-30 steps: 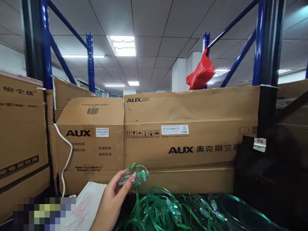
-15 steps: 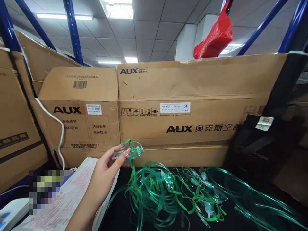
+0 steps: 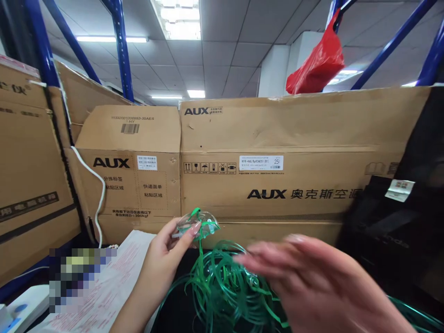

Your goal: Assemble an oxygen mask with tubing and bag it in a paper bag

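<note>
My left hand (image 3: 165,256) pinches a clear plastic mask with a green strap (image 3: 198,223) and holds it up in front of the cardboard boxes. Green tubing hangs from the mask down into a tangled pile of green tubing (image 3: 222,291) on a black surface (image 3: 173,314). My right hand (image 3: 312,282) is blurred by motion, fingers stretched out to the left, over the pile. It holds nothing that I can see.
Large brown AUX cardboard boxes (image 3: 277,157) form a wall behind the surface, between blue rack posts (image 3: 121,51). A red plastic bag (image 3: 317,62) hangs above. A printed white paper sheet (image 3: 104,291) lies at the left, a black bag (image 3: 391,231) at the right.
My right hand has come into view from the lower right and now covers the masks on the surface. My left hand still holds the mask up, roughly in the same spot.
</note>
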A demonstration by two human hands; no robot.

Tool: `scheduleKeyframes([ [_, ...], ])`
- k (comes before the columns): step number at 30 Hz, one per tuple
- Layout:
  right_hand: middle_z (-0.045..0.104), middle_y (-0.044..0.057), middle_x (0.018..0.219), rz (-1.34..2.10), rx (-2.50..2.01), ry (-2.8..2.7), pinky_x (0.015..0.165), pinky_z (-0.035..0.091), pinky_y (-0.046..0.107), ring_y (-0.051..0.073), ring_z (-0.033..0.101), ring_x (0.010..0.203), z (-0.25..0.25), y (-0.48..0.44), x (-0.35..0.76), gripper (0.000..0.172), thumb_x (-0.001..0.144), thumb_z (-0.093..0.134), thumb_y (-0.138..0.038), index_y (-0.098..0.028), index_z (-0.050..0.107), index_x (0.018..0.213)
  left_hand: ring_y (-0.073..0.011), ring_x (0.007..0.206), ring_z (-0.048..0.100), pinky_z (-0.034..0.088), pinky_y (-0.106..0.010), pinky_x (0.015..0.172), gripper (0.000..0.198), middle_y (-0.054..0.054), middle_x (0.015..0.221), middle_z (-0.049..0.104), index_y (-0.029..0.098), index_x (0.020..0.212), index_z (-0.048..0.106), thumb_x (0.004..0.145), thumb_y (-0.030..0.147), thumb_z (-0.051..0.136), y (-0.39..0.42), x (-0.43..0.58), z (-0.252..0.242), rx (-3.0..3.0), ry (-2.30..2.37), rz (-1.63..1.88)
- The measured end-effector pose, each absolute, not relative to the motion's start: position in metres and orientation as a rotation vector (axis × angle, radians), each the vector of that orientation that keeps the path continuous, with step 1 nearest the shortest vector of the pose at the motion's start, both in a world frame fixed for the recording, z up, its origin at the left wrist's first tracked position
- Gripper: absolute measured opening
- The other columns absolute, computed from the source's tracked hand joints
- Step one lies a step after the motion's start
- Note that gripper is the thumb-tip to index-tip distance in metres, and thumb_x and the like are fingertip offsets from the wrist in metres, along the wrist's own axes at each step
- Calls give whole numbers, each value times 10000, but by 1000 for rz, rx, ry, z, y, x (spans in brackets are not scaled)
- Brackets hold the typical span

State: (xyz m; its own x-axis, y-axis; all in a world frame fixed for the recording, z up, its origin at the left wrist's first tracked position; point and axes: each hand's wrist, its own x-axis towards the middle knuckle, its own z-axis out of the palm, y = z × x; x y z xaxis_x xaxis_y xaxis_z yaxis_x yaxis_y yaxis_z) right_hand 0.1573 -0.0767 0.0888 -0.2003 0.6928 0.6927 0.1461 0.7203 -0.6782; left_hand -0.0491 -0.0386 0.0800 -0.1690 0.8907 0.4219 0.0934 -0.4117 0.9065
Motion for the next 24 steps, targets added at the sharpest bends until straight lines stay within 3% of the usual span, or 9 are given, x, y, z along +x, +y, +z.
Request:
scheduleKeyframes([
  [6,639,21,872,462,-785,-1788,746,497,266,160,609,811,99,-59,121,117,830,519,-213,-230,598,914,-208,906,612,509,-268,724,364,-54,1057,654,185,1032,594,745,407,581,-35,-47,74,1417,1166,1687],
  [12,600,36,904,264,-857,-1798,715,488,289,169,580,775,67,-36,87,268,801,536,-201,-219,496,1066,-226,992,584,506,-258,747,350,-67,1049,661,170,1010,602,741,393,591,-33,-41,72,1358,1044,1673],
  [24,565,20,822,301,-872,-1773,683,456,254,158,554,748,62,-24,81,70,810,494,-152,-206,513,850,-213,923,630,511,-263,770,299,-70,980,694,155,960,614,729,345,616,-30,-40,70,1345,959,1626],
])
